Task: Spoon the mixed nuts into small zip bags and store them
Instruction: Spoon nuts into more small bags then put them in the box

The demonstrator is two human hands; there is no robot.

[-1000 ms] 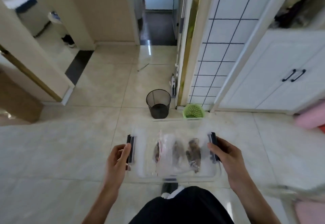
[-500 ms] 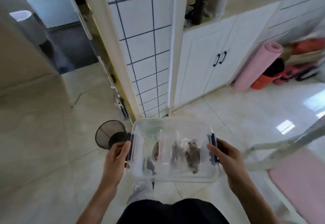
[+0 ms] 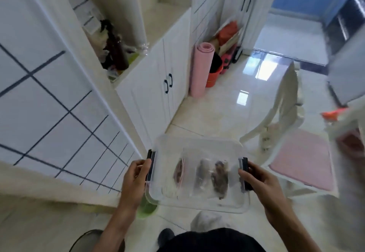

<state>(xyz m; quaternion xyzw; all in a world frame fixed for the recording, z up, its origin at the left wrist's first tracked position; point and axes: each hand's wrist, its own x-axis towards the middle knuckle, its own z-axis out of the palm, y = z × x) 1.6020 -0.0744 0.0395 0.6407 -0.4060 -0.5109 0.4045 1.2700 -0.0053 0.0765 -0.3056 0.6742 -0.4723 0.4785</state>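
Observation:
I carry a clear plastic storage box (image 3: 199, 145) with black side clips, held level in front of my waist. Inside it lie three small zip bags of mixed nuts (image 3: 201, 174), side by side. My left hand (image 3: 136, 176) grips the box's left clip. At the opposite end my right hand (image 3: 256, 180) grips the right clip. The box's lid is on, as far as the blur lets me see.
A white cabinet with black handles (image 3: 167, 83) stands ahead on the left, a tiled wall (image 3: 49, 113) beside it. A rolled pink mat (image 3: 200, 68) and orange bucket (image 3: 214, 75) lean beyond. A white chair with a pink cushion (image 3: 300, 160) is right. A green colander (image 3: 147, 208) and black mesh bin (image 3: 88, 240) are below.
My view has swung to the right: the bin and colander slid to the lower left, the cabinet, mat and chair came into view. Both hands keep the same hold on the box.

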